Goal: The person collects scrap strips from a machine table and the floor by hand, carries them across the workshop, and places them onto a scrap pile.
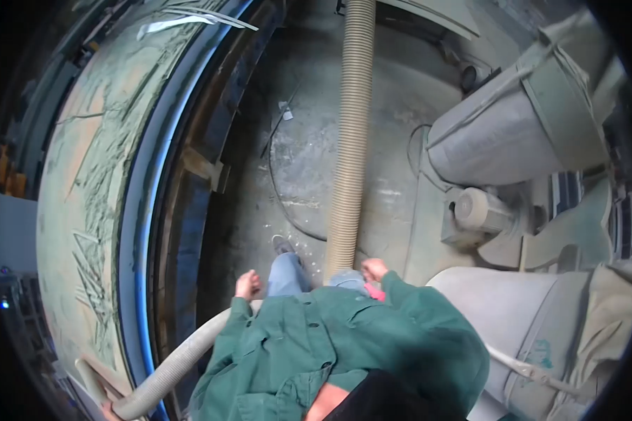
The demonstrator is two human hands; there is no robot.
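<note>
Nearest me, the person in the green jacket (281, 351) is standing w/ both forearms out front, hands at abt thigh height. A pale hose (175, 363) is slanting up from the lower L toward the L forearm; can't tell if it's touching the sleeve. The L hand (248, 285) is hanging out to the side, fingers folding inward w/ nothing visible in them. The R hand (374, 269) is sitting w/ fingers bent in too, a pink item (376, 292) showing just below it (glove or cloth, maybe; too small to tell). Can't see into that palm, so can't say if it's gripping anything.

The ribbed hose (353, 133) is the key thing here: its near end is dropping out of sight by the R leg (345, 281), just L of the R hand, w/ a slim gap seemingly showing btwn. The L hand is lying farther off, w/ the L leg (286, 274) btwn. The hose's long axis is running nearly straight out from the body, across the floor side of the view.

Farther out, a dark cable (282, 207) is curving toward the hose, a motor (479, 210) is sitting off R, and a big grey drum (488, 147) is leaning beyond it.
</note>
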